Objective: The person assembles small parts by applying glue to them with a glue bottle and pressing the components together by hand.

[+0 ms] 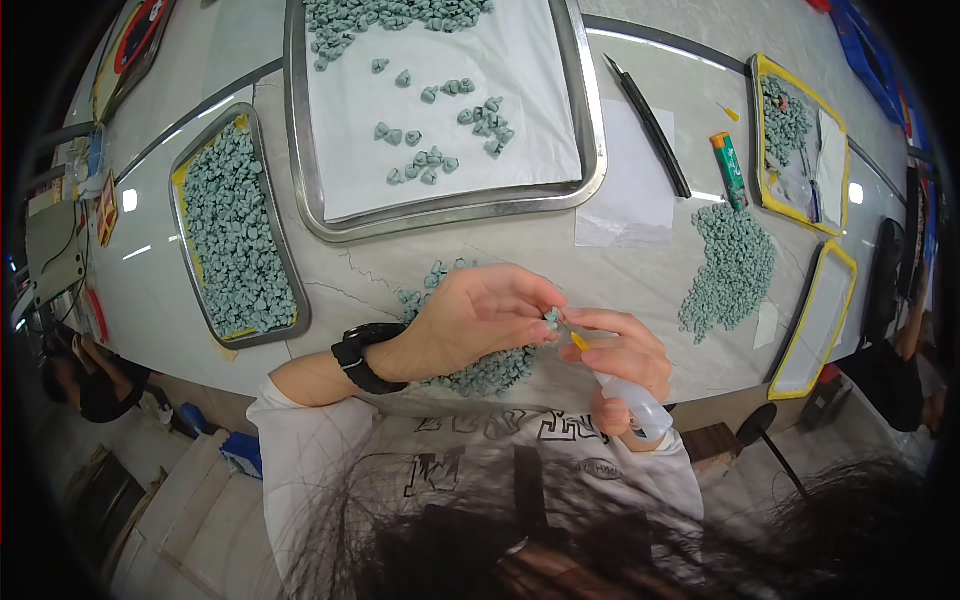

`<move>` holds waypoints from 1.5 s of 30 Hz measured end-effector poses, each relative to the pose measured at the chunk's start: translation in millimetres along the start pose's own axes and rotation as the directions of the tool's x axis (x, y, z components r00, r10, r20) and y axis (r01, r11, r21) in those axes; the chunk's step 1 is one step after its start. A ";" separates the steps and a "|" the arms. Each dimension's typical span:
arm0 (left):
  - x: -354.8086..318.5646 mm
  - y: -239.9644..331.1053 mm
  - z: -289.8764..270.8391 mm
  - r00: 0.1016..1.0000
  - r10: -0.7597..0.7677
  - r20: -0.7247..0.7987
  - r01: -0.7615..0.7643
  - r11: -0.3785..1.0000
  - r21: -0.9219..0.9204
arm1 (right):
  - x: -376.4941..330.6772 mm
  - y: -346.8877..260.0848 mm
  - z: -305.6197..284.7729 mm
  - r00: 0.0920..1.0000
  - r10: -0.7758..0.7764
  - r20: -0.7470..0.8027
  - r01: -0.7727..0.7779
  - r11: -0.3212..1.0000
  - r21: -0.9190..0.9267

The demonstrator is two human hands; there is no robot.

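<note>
My left hand (pixel 470 312), with a dark watch at its wrist, pinches a small pale teal piece (pixel 552 316) between thumb and fingers. My right hand (pixel 632 352) grips a translucent squeeze bottle (pixel 648 412). A yellow tip (pixel 580 341) with a thin needle runs from it to the teal piece, seemingly touching it. Beneath my hands lies a loose pile of similar teal pieces (pixel 485 375), partly hidden by my left hand and wrist.
Beyond my hands stands a metal tray (pixel 450 219) with spaced teal pieces on white paper. A fuller tray (pixel 284 245) is at left. Rightward are smaller teal pieces (pixel 730 270), a green tube (pixel 730 170), a black pen-like tool (pixel 650 125) and yellow-edged trays (pixel 815 325).
</note>
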State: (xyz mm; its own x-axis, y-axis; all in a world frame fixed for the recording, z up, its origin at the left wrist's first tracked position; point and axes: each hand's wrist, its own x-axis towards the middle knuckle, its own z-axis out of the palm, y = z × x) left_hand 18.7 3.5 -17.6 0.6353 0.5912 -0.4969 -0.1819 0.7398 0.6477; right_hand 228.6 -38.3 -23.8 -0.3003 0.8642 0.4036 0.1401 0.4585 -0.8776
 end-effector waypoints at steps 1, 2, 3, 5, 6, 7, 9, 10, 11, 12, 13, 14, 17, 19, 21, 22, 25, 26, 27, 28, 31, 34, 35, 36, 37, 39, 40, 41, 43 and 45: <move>2.8 1.0 2.4 1.000 -0.007 0.001 0.007 1.000 -0.001 | -1.3 0.6 -2.6 1.000 0.003 -0.010 -0.003 1.000 0.003; 1.5 0.9 1.3 1.000 -0.001 0.004 0.001 1.000 -0.011 | -0.2 -1.0 -1.6 1.000 0.019 -0.002 -0.019 1.000 0.003; 0.6 0.8 0.3 1.000 0.002 0.006 -0.002 1.000 -0.014 | 0.8 -2.4 -0.8 0.999 0.036 0.005 -0.036 0.999 0.004; 0.4 -0.1 -1.5 1.000 -0.005 -0.003 0.005 0.999 -0.036 | 2.0 -3.0 -0.7 0.999 0.038 0.015 -0.038 0.999 -0.009; 0.6 -0.6 -2.0 1.000 -0.004 -0.004 0.004 0.999 -0.036 | 2.2 -2.8 -1.3 0.999 0.041 0.022 -0.041 0.999 -0.018; 0.9 -1.0 -2.3 1.000 -0.019 -0.011 0.018 0.999 -0.049 | 3.1 -4.5 -3.2 0.999 0.041 0.023 -0.040 0.999 -0.018; -0.2 -0.2 -3.1 0.999 -0.033 -0.020 0.032 0.998 -0.063 | 5.6 -10.4 -7.9 1.000 0.023 -0.009 -0.024 0.993 -0.118; -0.5 0.8 -3.3 1.000 -0.014 -0.019 0.013 0.997 -0.070 | 5.7 -5.8 -10.8 1.000 0.022 -0.009 -0.023 0.993 -0.118; -0.1 2.1 -3.1 1.000 0.004 -0.010 -0.005 0.997 -0.078 | 6.6 2.5 -15.2 0.999 0.040 0.024 -0.030 0.943 -0.332; -0.7 3.0 -2.6 1.000 0.003 -0.004 -0.004 0.997 -0.079 | 7.1 8.3 -19.1 0.996 0.065 0.052 -0.028 0.848 -0.530; -2.0 4.2 -2.0 1.000 0.006 -0.018 -0.007 0.998 -0.064 | 6.8 10.0 -22.2 0.996 0.068 0.051 -0.030 0.845 -0.534; -3.4 5.6 -1.5 0.999 0.011 -0.035 -0.012 0.999 -0.047 | 6.2 12.1 -25.2 0.983 0.132 0.130 -0.027 0.796 -0.605; -11.9 19.6 -2.7 0.991 0.110 0.071 -0.115 0.991 0.067 | 5.3 13.9 -25.7 0.950 0.211 0.232 0.003 0.734 -0.679; -26.4 33.9 2.4 0.960 0.180 0.214 -0.214 0.965 0.151 | 4.3 11.9 -28.0 0.938 0.223 0.265 0.021 0.727 -0.686; -33.8 52.8 3.3 0.834 0.187 0.519 -0.325 0.927 0.189 | 2.9 7.2 -34.6 0.959 0.221 0.175 -0.054 0.754 -0.655; -34.3 60.3 2.5 0.737 0.146 0.660 -0.322 0.934 0.154 | 0.3 5.6 -40.3 0.959 0.225 0.174 -0.056 0.749 -0.661; -51.6 66.0 13.7 0.644 0.269 0.716 -0.203 0.963 -0.178 | -12.6 4.1 -70.6 0.984 0.154 -0.090 -0.175 0.725 -0.666; -56.7 76.8 15.0 0.517 0.329 0.790 -0.309 0.933 -0.186 | -13.9 4.1 -80.0 0.976 0.155 -0.151 -0.216 0.708 -0.672; -56.5 85.3 14.4 0.361 0.363 0.859 -0.394 0.894 -0.212 | -15.2 2.5 -88.3 0.976 0.160 -0.150 -0.219 0.701 -0.679; -59.2 88.0 14.9 0.354 0.367 0.860 -0.392 0.893 -0.220 | -16.3 0.5 -95.6 0.964 0.189 -0.187 -0.264 0.595 -0.759; -62.7 87.8 15.5 0.302 0.378 0.875 -0.420 0.877 -0.234 | -28.1 6.4 -106.6 0.945 0.195 -0.263 -0.325 0.464 -0.824; -62.8 90.1 21.3 0.263 0.380 0.887 -0.425 0.871 -0.247 | -34.5 5.4 -102.6 0.939 0.222 -0.263 -0.336 0.427 -0.840; -61.6 91.4 27.6 0.358 0.412 0.838 -0.394 0.880 -0.265 | -35.8 6.3 -100.8 0.936 0.245 -0.253 -0.340 0.441 -0.830; -60.7 91.1 31.7 0.450 0.436 0.779 -0.365 0.886 -0.285 | -37.5 6.9 -99.8 0.932 0.268 -0.243 -0.344 0.455 -0.821; -60.6 88.8 32.6 0.446 0.433 0.784 -0.360 0.888 -0.286 | -39.9 6.9 -99.7 0.930 0.268 -0.250 -0.350 0.449 -0.822; -66.7 88.1 28.6 0.394 0.460 0.796 -0.459 0.849 -0.263 | -36.4 6.9 -97.9 0.946 0.254 -0.201 -0.301 0.458 -0.836; -70.9 87.0 25.8 0.396 0.460 0.794 -0.459 0.849 -0.263 | -34.6 6.7 -97.2 0.946 0.256 -0.199 -0.300 0.460 -0.835; -74.5 84.6 21.4 0.395 0.434 0.810 -0.440 0.863 -0.248 | -34.6 6.2 -97.1 0.942 0.269 -0.199 -0.306 0.452 -0.838; -82.2 79.5 11.8 0.394 0.381 0.837 -0.403 0.889 -0.215 | -34.3 6.5 -96.5 0.938 0.284 -0.201 -0.314 0.443 -0.840; -85.3 77.8 7.8 0.392 0.327 0.860 -0.370 0.912 -0.179 | -32.0 8.2 -96.5 0.944 0.277 -0.178 -0.290 0.441 -0.849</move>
State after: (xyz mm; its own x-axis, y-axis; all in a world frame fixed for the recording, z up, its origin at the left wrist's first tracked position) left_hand -43.8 8.1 79.7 0.8348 0.1979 0.5137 -0.5348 0.5132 0.6713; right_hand 330.5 -42.2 -19.0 -0.0766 0.9799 0.1840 0.9502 0.1276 -0.2843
